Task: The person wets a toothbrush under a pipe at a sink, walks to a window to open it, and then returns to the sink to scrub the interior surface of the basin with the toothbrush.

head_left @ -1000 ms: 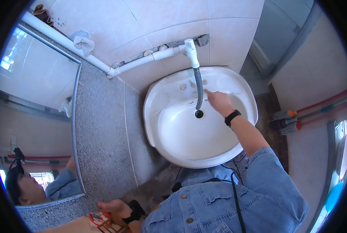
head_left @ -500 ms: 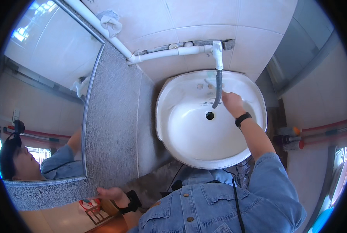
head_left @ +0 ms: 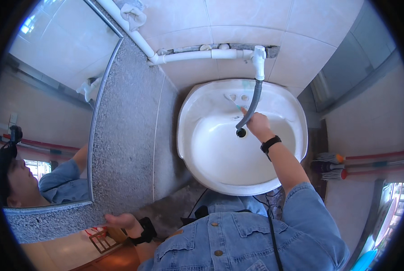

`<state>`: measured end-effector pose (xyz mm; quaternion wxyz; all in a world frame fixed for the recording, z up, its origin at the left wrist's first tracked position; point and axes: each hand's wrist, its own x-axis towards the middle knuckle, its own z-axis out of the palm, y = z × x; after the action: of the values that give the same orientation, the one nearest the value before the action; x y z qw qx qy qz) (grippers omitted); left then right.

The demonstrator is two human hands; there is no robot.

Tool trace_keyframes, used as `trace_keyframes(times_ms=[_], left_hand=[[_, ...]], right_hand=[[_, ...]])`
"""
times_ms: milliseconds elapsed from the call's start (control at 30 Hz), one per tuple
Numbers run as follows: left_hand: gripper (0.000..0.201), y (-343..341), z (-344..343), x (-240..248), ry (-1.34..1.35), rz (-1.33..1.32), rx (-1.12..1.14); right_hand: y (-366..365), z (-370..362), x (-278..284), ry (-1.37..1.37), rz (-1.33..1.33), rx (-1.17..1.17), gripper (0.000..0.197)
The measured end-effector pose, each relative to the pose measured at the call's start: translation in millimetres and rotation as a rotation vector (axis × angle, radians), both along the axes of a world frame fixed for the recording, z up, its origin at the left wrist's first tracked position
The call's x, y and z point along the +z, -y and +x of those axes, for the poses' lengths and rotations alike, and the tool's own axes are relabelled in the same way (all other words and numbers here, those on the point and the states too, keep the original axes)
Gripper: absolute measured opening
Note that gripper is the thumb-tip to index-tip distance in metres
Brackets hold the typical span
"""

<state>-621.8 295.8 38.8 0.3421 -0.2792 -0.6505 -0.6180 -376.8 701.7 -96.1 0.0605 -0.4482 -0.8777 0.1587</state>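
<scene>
Head: thin brush in right hand

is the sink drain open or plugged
Looks open: the drain shows as a dark hole in the white sink, no plug visible.

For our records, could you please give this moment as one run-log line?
right hand: holds slim tool at back of basin | left hand: open, near grey wall | grey hose: end by drain
</scene>
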Motion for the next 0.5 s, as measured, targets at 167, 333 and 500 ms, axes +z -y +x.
trace_keyframes(times_ms=[167, 333, 500], left_hand=[[0.060, 2, 5, 1, 0.055, 0.072, -0.008], [0.056, -3, 5, 0, 0.048, 0.085, -0.031], [0.055, -3, 0, -3, 0.030, 0.098, -0.046]], right_hand=[[-22, 52, -4, 0.041, 0.060, -0.205, 0.036], [7, 54, -5, 0.132, 0.046, -0.274, 0.038], [15, 24, -4, 0.067, -0.008, -0.110, 0.037]])
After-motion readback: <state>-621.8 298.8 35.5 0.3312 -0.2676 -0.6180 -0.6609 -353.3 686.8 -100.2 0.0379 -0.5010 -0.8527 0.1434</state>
